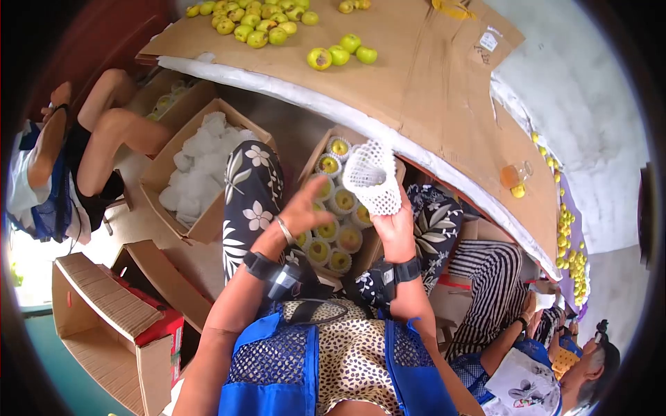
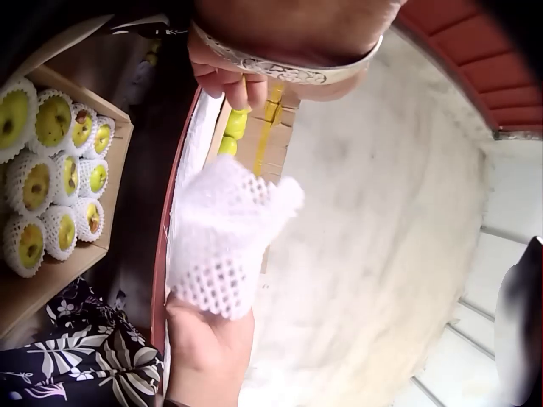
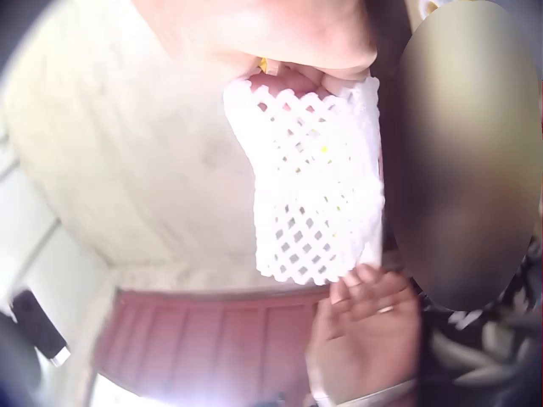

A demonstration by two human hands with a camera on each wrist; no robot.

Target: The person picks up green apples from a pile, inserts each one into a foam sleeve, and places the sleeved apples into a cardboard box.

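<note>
A white foam net sleeve [image 1: 373, 177] stands up from my right hand [image 1: 395, 225], whose fingers grip its lower end. Its mesh stands wide in the right wrist view, and part of the gripping fingers is hidden by the sleeve [image 3: 318, 186]. My left hand [image 1: 305, 206], a bangle at its wrist, is held apart from the sleeve with fingers spread and nothing in them. Below both hands, a cardboard box [image 1: 371, 260] holds rows of yellow-green apples [image 1: 343, 200], each in its own foam net.
A box [image 1: 156, 182] of white foam nets stands left of my knee. Loose apples [image 1: 260, 28] lie on the cardboard-covered table [image 1: 430, 90] ahead, near a tipped glass jar [image 1: 512, 173]. An empty carton [image 1: 104, 326] lies lower left. People sit on both sides.
</note>
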